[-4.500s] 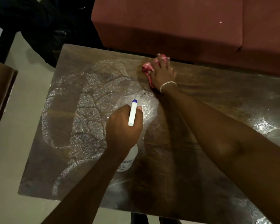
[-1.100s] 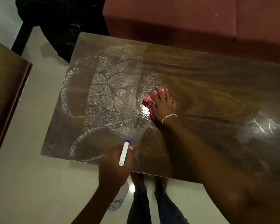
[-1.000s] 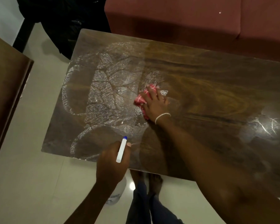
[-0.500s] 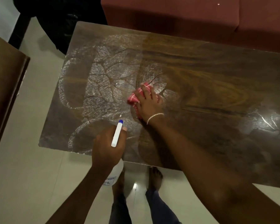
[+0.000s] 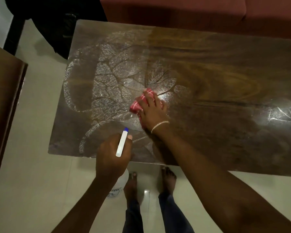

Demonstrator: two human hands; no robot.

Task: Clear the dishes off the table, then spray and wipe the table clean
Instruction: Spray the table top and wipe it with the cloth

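A dark wooden table (image 5: pixel 225 78) fills the view, with no dishes on it. Its left half is covered in white streaky spray film; the middle and right show bare wood grain. My right hand (image 5: pixel 154 111) presses a red checked cloth (image 5: pixel 141 101) flat on the table near its middle, at the edge of the film. My left hand (image 5: pixel 112 157) grips a white spray bottle (image 5: pixel 122 143) with a blue nozzle tip over the near edge. The bottle's body hangs below my hand, partly hidden.
A red sofa (image 5: pixel 191 12) runs along the far side of the table. Another wooden surface (image 5: pixel 3 101) stands to the left across a strip of pale floor. Dark clutter (image 5: pixel 54 22) lies at the far left corner. My bare feet (image 5: pixel 149 180) stand at the near edge.
My right hand has slid the cloth leftward and toward me from the far edge, into the sprayed film. My left hand with the bottle has drawn back to the near edge.
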